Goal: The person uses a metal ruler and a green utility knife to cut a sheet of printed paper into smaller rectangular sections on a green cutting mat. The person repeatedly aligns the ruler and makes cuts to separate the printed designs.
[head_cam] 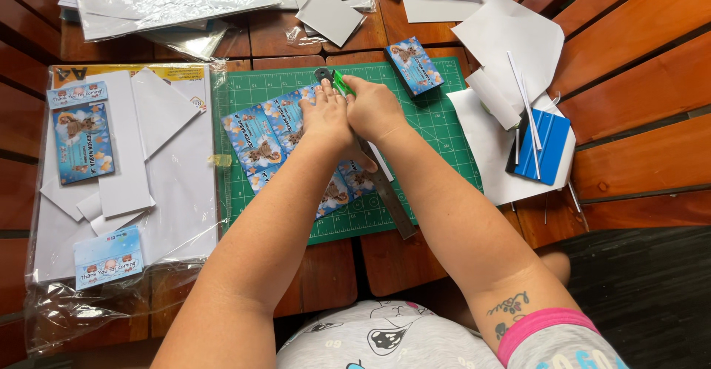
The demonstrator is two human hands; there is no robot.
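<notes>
- Where the two forearms meet over the green gridded cutting mat (437, 128), the left hand (326, 117) lies flat, fingers spread and pressed down on a long steel ruler (389, 191) and a printed blue sheet of cards (259, 139).
- The right hand (374, 106) has its fingers curled tight around a green-handled craft knife (341, 82), set against the ruler's far end.
- The hands and wrists hide the middle of the sheet and the knife's tip.
- A loose blue card (415, 65) lies at the mat's far edge.
- A blue plastic squeegee (548, 143) rests on white paper sheets (511, 36) to the right.
- To the left, a clear plastic packet of white card (178, 191) carries another blue card (83, 143) and small pale-blue tags (108, 258).
</notes>
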